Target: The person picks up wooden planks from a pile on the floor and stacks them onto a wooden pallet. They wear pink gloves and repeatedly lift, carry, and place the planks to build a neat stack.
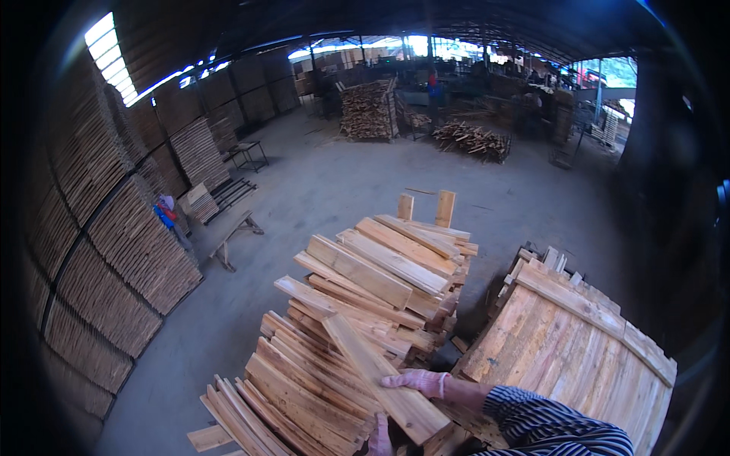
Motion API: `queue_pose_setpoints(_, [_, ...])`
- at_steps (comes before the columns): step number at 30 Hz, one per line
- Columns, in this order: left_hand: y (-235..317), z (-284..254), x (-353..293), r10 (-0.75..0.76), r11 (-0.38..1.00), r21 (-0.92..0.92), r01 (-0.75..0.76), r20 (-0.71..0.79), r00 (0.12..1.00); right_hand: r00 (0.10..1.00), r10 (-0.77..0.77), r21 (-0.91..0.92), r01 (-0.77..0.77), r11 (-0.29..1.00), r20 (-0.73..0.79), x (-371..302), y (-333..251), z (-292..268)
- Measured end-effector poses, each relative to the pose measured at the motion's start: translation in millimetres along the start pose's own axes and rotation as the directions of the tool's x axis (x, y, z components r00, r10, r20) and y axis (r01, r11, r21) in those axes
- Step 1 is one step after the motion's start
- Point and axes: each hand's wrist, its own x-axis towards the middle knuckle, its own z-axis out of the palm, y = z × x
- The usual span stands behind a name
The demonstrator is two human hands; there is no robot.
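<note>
A person's right hand (417,381), in a pink glove, rests flat on a long pale wooden plank (380,374) at the lower centre of the frame, fingers spread across its top face rather than clamped round it. The plank's long axis runs from the lower right up toward the upper left, its far end lying over a loose heap of similar rough-sawn boards (357,319). The left hand (379,439), also gloved in pink, shows only in part at the bottom edge, just beside the plank's near end; whether its grip is closed on the wood cannot be told from here. The right hand sits farther up the plank. To the lower right stands a neat stack of flat boards topped by a crosswise batten (578,342), close by the striped sleeve (547,425). Tall walls of stacked timber (106,251) line the left of the frame, across a bare concrete floor (319,182).
</note>
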Motion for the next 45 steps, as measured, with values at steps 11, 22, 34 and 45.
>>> queue_pose_setpoints(11, [65.0,184.7,63.5,0.212,0.911,-0.412,-0.019,0.427,0.879,0.99,-0.102,-0.307,0.068,0.949,-0.096,-202.6,12.8,-42.0])
queue_pose_setpoints(22, [43.4,387.5,-13.2,0.027,0.698,0.429,-0.574,0.785,0.619,0.188,-0.649,-0.665,-0.031,0.746,-0.737,-399.9,-5.2,0.2])
queue_pose_setpoints(34, [-47.3,385.8,18.6,-0.581,-0.319,0.14,-0.937,0.752,0.311,0.059,-0.227,-0.185,-0.786,0.59,-0.972,-656.9,273.6,-30.5])
queue_pose_setpoints(45, [-152.1,366.3,-5.2,-0.605,-0.472,0.04,-0.881,0.712,0.356,0.202,-0.234,-0.307,-0.712,0.631,-0.951,-640.7,363.9,-73.5])
